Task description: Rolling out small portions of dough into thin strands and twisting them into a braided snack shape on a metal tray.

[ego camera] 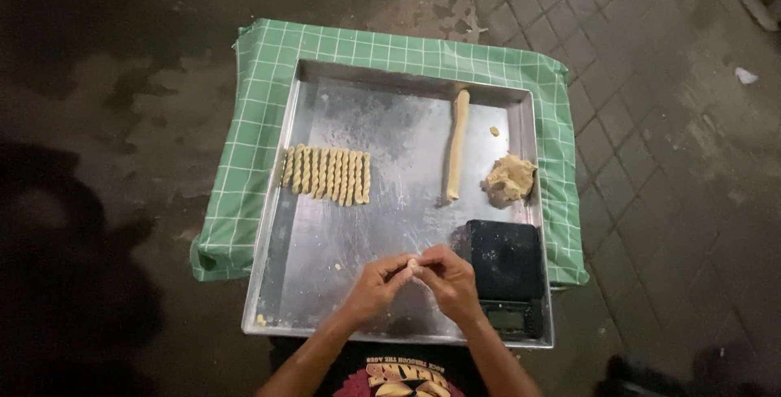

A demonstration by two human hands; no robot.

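Observation:
Both of my hands meet over the near middle of a large metal tray [325,226]. My left hand [376,285] and my right hand [449,281] pinch a small piece of pale dough [412,265] between their fingertips. A row of several twisted dough sticks [327,174] lies on the tray's left half. A long rolled dough log [457,146] lies lengthwise at the right, beside a rough dough lump [511,177].
A black kitchen scale [506,271] sits in the tray's near right corner, close to my right hand. A green checked cloth [260,120] lies under the tray. Dark wet ground is at the left, paving stones [651,120] at the right. Small crumbs dot the tray.

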